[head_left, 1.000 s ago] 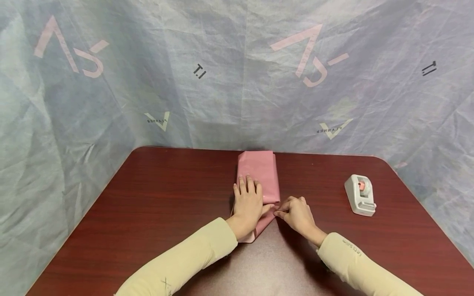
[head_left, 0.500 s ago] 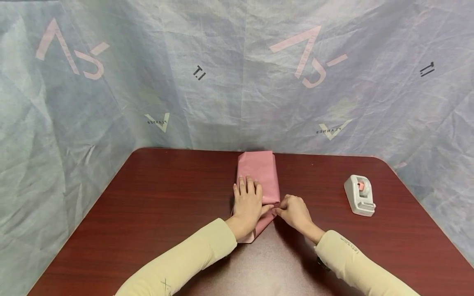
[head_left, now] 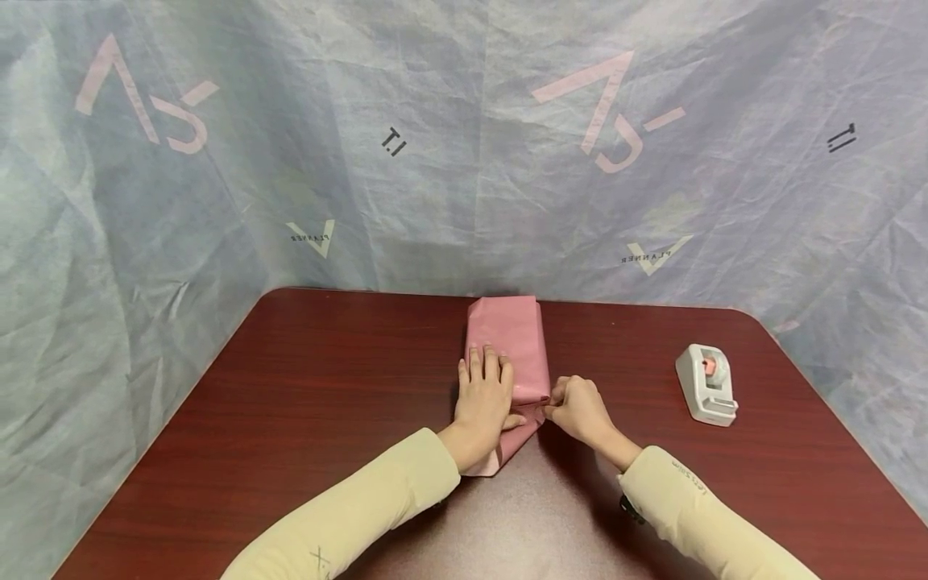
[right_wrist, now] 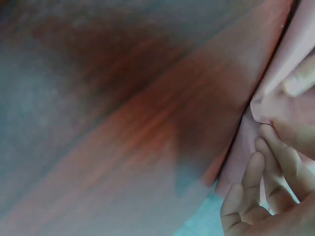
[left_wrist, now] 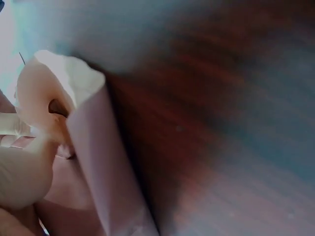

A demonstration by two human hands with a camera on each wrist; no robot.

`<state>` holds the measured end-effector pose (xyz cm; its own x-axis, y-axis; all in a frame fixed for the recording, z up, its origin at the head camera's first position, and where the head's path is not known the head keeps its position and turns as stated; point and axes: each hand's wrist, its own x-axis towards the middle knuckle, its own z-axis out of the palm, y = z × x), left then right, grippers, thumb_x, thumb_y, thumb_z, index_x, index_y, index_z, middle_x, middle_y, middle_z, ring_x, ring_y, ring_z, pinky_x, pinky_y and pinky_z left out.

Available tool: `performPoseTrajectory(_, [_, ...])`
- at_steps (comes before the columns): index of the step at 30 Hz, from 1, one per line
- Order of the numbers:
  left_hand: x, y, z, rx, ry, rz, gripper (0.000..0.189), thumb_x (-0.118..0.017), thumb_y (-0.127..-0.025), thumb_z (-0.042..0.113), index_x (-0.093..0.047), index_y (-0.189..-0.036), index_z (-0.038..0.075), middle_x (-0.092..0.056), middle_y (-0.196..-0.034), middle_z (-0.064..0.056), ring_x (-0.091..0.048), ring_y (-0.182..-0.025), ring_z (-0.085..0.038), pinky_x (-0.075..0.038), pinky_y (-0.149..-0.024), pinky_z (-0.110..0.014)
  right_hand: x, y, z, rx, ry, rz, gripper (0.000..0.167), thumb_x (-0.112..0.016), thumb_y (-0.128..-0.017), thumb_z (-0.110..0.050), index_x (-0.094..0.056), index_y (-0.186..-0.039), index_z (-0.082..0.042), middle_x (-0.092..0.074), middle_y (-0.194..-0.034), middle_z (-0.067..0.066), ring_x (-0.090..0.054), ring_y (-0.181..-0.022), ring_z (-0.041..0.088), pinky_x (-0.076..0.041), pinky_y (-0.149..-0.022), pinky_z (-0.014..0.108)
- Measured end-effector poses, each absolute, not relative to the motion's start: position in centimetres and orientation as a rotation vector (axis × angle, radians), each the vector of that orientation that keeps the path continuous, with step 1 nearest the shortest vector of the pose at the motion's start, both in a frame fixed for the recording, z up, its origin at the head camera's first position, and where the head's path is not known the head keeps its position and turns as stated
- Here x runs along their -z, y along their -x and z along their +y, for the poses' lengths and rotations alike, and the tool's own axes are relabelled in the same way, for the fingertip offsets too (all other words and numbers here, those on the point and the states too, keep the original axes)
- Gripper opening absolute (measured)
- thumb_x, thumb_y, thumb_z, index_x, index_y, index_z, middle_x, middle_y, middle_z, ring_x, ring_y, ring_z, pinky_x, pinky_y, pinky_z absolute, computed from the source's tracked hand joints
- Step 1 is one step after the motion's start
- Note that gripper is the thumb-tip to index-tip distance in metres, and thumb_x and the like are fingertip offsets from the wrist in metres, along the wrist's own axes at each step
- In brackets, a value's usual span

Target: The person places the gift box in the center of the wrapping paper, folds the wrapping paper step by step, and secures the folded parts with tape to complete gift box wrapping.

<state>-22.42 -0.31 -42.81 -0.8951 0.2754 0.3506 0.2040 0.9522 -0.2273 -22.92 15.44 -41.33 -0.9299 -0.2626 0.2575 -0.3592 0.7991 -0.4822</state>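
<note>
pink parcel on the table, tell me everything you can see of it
The pink parcel looks like a slim block in smooth, slightly glossy paper. It lies flat on the red-brown table, lengthwise away from the person, its far end near the far edge. At the near end a loose-looking flap slants inward, showing a paler inner side. The left hand rests on top, fingers extended; the right hand pinches the flap's right edge in its grip. Anything inside is hidden.

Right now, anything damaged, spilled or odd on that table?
No spill or visible damage. The near flap of the pink wrapping juts out, slant-edged and unclosed, but the right hand pinches its corner, so that's probably just mid-fold.
</note>
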Motion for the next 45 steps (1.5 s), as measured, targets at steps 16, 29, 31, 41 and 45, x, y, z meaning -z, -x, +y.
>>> performPoseTrajectory(16, [43.0,22.5,-0.3,-0.322,0.353,-2.671,0.106,-0.068,-0.049,0.073,-0.039,-0.128,0.008,-0.042,-0.134,-0.018,-0.041,-0.126,-0.037,-0.04,-0.096,-0.047,40.9,22.4,16.2,-0.403,-0.712,-2.701,0.022,-0.08,-0.065,-0.019,-0.061,-0.053,-0.016,-0.05,-0.057,-0.009,-0.049,-0.053,0.011,-0.039,-0.049,0.026])
performPoseTrajectory(29, [43.2,22.6,-0.6,-0.312,0.366,-2.652,0.105,-0.069,-0.048,0.072,-0.039,-0.127,0.009,-0.042,-0.134,-0.018,-0.042,-0.125,-0.036,-0.04,-0.096,-0.046,41.7,22.7,15.3,-0.566,-0.453,-2.964,0.021,-0.075,-0.069,-0.015,-0.057,-0.059,-0.013,-0.051,-0.06,-0.005,-0.048,-0.054,0.01,-0.04,-0.048,0.027])
performPoseTrajectory(31, [43.2,22.6,-0.6,-0.31,0.366,-2.651,0.105,-0.069,-0.048,0.072,-0.039,-0.127,0.009,-0.042,-0.134,-0.018,-0.041,-0.125,-0.036,-0.04,-0.096,-0.046,41.8,22.7,15.3,-0.559,-0.436,-2.984,0.024,-0.075,-0.069,-0.016,-0.054,-0.059,-0.013,-0.049,-0.058,-0.005,-0.045,-0.052,0.01,-0.037,-0.047,0.026])
performPoseTrajectory(41, [43.4,22.7,-0.6,-0.315,0.377,-2.64,0.104,-0.068,-0.05,0.073,-0.04,-0.127,0.008,-0.042,-0.134,-0.018,-0.043,-0.124,-0.036,-0.041,-0.096,-0.045,41.9,22.6,15.2,-0.544,-0.465,-2.979,0.021,-0.074,-0.069,-0.013,-0.055,-0.06,-0.012,-0.053,-0.059,-0.005,-0.048,-0.052,0.008,-0.04,-0.048,0.026])
performPoseTrajectory(45, [43.4,22.7,-0.6,-0.321,0.374,-2.625,0.105,-0.066,-0.049,0.074,-0.04,-0.126,0.008,-0.043,-0.133,-0.018,-0.043,-0.124,-0.036,-0.041,-0.095,-0.045,42.0,22.7,15.4,-0.534,-0.464,-2.992,0.023,-0.076,-0.07,-0.017,-0.055,-0.061,-0.013,-0.053,-0.06,-0.005,-0.048,-0.052,0.009,-0.04,-0.048,0.026])
